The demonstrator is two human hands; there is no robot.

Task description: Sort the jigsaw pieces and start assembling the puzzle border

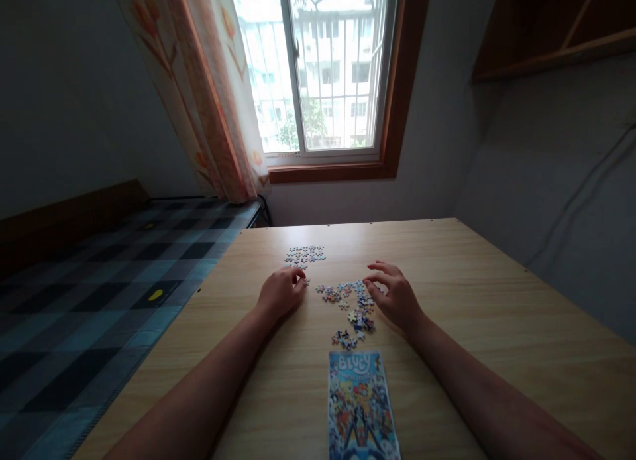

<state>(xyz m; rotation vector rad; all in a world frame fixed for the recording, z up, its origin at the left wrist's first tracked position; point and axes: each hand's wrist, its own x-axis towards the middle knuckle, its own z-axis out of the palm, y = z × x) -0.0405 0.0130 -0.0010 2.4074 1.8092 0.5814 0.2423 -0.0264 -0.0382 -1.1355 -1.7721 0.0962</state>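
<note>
My left hand [282, 291] rests on the table with its fingers curled down and closed on a small jigsaw puzzle piece [307, 283], which shows at the fingertips. Just beyond it lies a group of puzzle pieces [305, 254] set out in rows. My right hand [396, 297] hovers at the right side of the loose puzzle pieces [362, 319], fingers bent and apart, with nothing visible between them. Its thumb and index finger are close to the upper pieces; whether they touch is unclear. A blue picture sheet [362, 403] printed "BLUEY" lies flat below the loose pieces.
Everything lies on a light wooden table [268, 394]. Along its left side is a bed with a checked cover [99, 301]. A barred window [338, 69] and an orange flowered curtain [199, 95] are behind the table; a wooden shelf [556, 62] hangs at upper right.
</note>
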